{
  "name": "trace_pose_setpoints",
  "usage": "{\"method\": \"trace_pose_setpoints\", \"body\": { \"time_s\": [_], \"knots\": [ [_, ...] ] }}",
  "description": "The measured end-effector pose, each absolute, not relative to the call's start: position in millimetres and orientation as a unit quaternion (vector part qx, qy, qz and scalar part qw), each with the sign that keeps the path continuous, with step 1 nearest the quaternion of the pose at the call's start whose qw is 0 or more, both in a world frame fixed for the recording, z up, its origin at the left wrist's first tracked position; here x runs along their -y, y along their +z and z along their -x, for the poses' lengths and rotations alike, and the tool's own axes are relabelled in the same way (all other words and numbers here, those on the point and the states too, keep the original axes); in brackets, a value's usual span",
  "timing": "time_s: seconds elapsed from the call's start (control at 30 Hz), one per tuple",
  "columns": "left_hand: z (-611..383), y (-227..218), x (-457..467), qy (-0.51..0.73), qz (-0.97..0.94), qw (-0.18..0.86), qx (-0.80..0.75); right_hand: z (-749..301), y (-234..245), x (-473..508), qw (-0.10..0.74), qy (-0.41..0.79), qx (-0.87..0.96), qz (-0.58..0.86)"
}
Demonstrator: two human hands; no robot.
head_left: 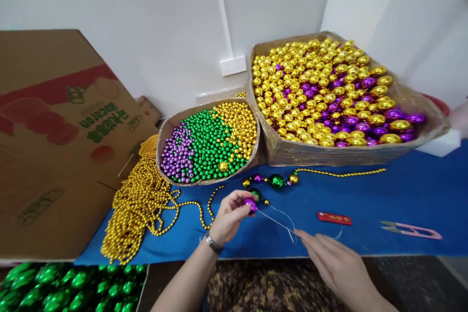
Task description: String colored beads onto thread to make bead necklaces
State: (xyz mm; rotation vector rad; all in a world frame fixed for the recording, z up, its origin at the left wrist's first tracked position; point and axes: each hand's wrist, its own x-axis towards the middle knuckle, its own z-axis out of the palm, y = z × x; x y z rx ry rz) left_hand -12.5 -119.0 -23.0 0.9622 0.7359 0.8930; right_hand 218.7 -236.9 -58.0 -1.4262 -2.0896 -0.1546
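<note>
My left hand (229,217) pinches a small purple bead (250,204) over the blue table cover (365,204). A thin needle and thread (275,222) run from that bead to my right hand (334,263), whose fingertips are pinched on the needle's end. Just beyond the purple bead lies a partly strung chain with a green bead (277,181), gold and purple beads and a gold bead strand (340,173) trailing right.
A small cardboard box (208,141) holds purple, green and gold beads; a larger box (329,92) holds gold and purple balls. Gold bead strands (137,204) pile at left beside a flattened carton (54,141). Pink snips (411,229) and a red tag (334,218) lie right. Green beads (73,285) sit below.
</note>
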Motion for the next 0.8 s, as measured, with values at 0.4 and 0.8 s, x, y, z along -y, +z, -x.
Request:
{"method": "trace_pose_setpoints", "body": {
  "time_s": [0.4,0.8],
  "knots": [
    [15,-23,123,0.392,-0.488,0.697,-0.35,-219,-57,237,0.283,-0.071,0.788,0.543],
    [1,-23,130,0.405,-0.483,0.7,-0.336,-210,-69,225,0.331,-0.008,0.778,0.535]
  ]
}}
